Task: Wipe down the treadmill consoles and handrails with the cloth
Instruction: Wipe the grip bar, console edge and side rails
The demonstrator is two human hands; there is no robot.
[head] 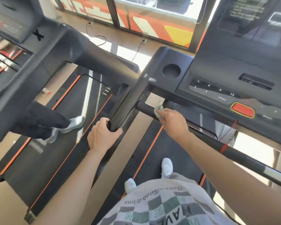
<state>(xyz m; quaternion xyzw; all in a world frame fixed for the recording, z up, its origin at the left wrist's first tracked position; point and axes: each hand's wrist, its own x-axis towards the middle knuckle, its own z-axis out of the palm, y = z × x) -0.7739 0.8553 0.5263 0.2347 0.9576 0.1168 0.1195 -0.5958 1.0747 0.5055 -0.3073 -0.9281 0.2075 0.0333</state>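
I stand on a black treadmill whose console [221, 82] fills the upper right, with number buttons and a red stop button [242, 109]. My right hand [172, 121] grips a small pale green cloth [159, 109] against the front crossbar handrail [144, 108] just below the console. My left hand [102, 135] is wrapped around the end of the left side handrail [130, 101], which slopes up toward the console's corner. The cloth is mostly hidden under my fingers.
A second treadmill [44, 62] stands close on the left, and another person's legs and grey shoes [71, 125] are on its belt. Its handrail nearly touches mine. Windows, floor sockets and cables lie ahead. A round cup holder [171, 70] sits in my console.
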